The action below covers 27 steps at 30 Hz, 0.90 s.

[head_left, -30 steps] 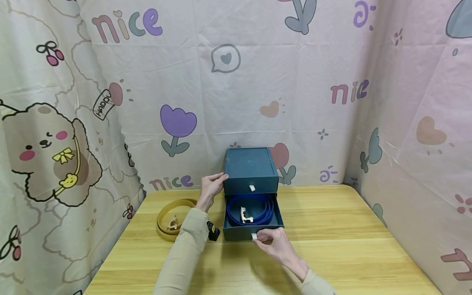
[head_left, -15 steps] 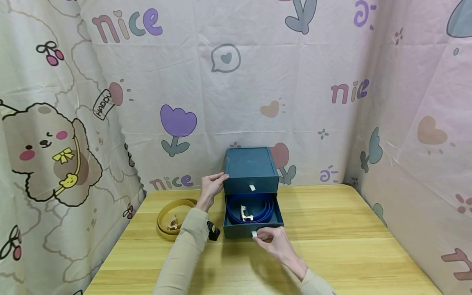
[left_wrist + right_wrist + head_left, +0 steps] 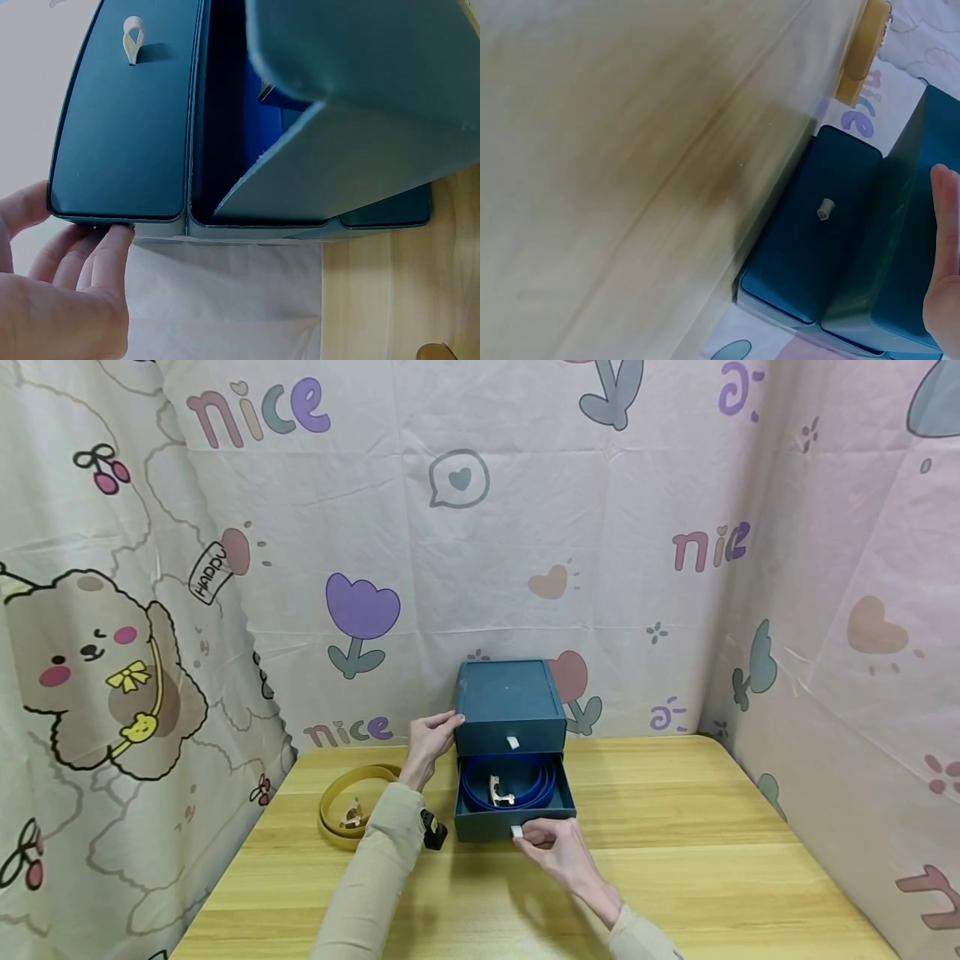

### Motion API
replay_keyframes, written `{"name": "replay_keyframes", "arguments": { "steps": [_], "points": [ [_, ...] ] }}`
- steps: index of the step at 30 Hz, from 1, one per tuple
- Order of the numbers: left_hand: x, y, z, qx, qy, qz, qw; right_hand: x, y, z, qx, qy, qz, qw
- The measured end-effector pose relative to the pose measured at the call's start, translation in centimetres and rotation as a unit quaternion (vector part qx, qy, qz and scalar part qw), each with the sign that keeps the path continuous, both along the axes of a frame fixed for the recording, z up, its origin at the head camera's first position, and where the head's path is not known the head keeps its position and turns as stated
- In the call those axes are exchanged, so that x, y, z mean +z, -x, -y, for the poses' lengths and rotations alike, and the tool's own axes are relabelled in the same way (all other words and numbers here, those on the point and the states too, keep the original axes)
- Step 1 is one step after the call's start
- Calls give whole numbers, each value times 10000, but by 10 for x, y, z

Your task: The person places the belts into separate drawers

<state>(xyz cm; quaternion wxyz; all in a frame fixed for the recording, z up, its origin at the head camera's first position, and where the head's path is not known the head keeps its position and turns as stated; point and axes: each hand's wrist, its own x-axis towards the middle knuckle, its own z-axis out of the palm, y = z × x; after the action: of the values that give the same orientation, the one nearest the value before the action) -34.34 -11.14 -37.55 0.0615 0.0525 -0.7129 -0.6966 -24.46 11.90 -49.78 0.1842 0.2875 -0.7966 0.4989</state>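
A dark teal drawer box [image 3: 510,689] stands at the back of the table. Its middle drawer [image 3: 480,827] is partly out and holds a coiled blue belt [image 3: 551,785] with a metal buckle [image 3: 498,792]. With curled fingers my right hand [image 3: 557,852] pinches that drawer's white pull tab [image 3: 517,832]. My left hand [image 3: 431,743] grips the box's upper left front corner; in the left wrist view its fingertips press the side wall. The top drawer [image 3: 127,127] and the bottom drawer [image 3: 814,225] sit closed, the bottom one hidden in the head view.
Left of the box a coiled yellow belt [image 3: 330,802] with a buckle lies on the wooden table [image 3: 675,827], partly behind my left sleeve [image 3: 382,868]. Patterned cloth [image 3: 510,527] hangs right behind the box and along both sides.
The middle drawer has slid a little further into the box, my right hand moving slightly away from me with its tab. My left hand and the yellow belt have stayed put.
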Motion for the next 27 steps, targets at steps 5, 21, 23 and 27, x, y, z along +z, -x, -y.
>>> {"name": "replay_keyframes", "arguments": {
  "steps": [5,21,23,27],
  "points": [
    [0,-1,0,20,71,5,10000,1,1,1,-93,37,217,9997],
    [1,-3,0,-28,48,63,10000,7,4,4,-323,239,584,9975],
    [2,-3,0,-37,45,55,10000,8,4,4,-346,266,612,9972],
    [1,-3,1,-31,55,53,10000,8,5,5,-381,284,630,9969]
  ]
}}
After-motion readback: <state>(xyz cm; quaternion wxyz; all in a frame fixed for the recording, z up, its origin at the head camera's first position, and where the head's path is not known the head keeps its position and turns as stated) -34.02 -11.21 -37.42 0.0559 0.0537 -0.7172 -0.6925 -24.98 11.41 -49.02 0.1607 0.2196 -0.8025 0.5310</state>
